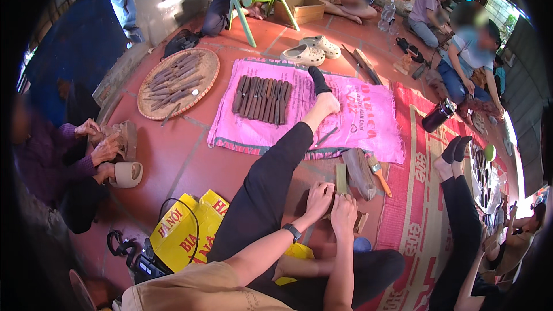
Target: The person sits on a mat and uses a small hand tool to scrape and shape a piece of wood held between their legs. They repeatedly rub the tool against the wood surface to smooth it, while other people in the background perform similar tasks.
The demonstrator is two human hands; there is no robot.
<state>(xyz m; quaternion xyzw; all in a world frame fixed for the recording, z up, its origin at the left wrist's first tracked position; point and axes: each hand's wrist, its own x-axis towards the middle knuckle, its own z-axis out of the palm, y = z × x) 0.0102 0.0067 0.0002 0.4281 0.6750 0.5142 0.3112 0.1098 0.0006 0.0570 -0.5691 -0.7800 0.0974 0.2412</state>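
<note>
My left hand (320, 200), with a dark band on its wrist, is closed in a pinch; what it holds is hidden behind the fingers. Close beside it, my right hand (344, 214) is closed too, fingertips at the lower end of a flat olive-green strip (341, 178). The strip points away from me. Under and beside my hands, brown wooden pieces (361, 222) show in part. A clear plastic bag (359, 174) with brown contents and a brush with an orange handle (378, 176) lie just right of the strip.
A pink sack (368, 116) lies ahead, with rows of dark wooden pieces (262, 99) on it. Left of it stands a woven tray (212, 69) of similar pieces. Yellow printed sheets (175, 229) and a black corded device (151, 264) are near my left side. Several people sit around.
</note>
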